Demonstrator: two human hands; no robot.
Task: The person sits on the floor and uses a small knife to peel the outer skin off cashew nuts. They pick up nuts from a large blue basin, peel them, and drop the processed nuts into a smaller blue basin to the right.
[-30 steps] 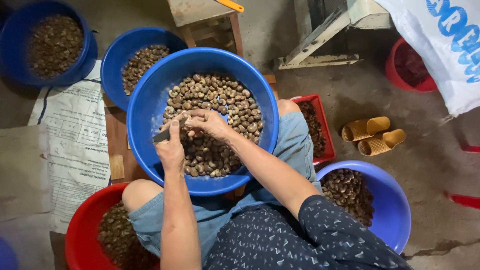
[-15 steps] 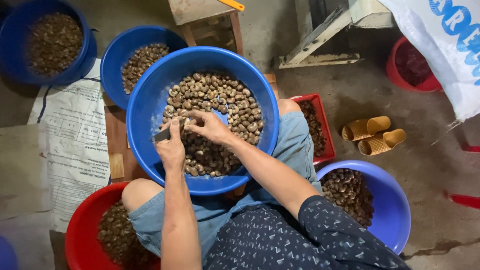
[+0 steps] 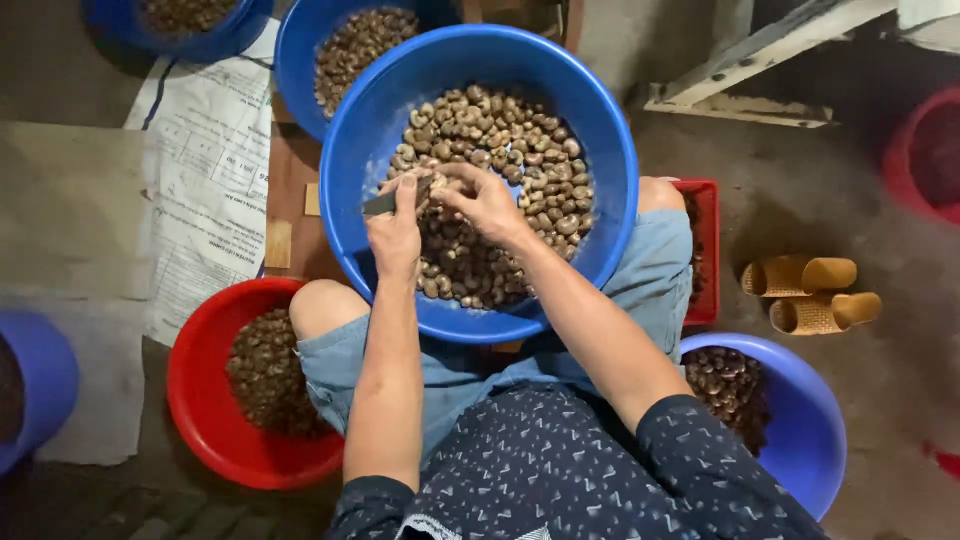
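Nuts (image 3: 500, 150), brown and tan, fill the big blue basin (image 3: 610, 150) that rests on the person's lap. Over the heap, near its left side, both hands meet. The left hand (image 3: 397, 232) is closed around a small knife (image 3: 385, 203), its grey blade pointing left above the basin's inner wall. The right hand (image 3: 487, 203) is curled, fingertips pinching a single nut (image 3: 438, 184) against the knife hand; how much of that nut is shelled cannot be told.

Behind the big basin sits a second blue basin (image 3: 300, 50) with a smaller load of nuts, and a third blue basin (image 3: 200, 40) shows at the top left edge. By the left knee a red basin (image 3: 200, 400) holds darker pieces. At the right knee a narrow red tray (image 3: 706, 250) peeks out from under the big basin, and below it a pale blue basin (image 3: 810, 440) holds more dark nuts.

On the floor to the left lies a flat white sack (image 3: 205, 180), rectangular, printed with dark lines of small text and a thin border. Two woven tan slippers (image 3: 810, 293) lie side by side on the concrete to the right. A blue tub (image 3: 40, 380) cuts in at the left edge, a red tub (image 3: 920, 150) at the right.
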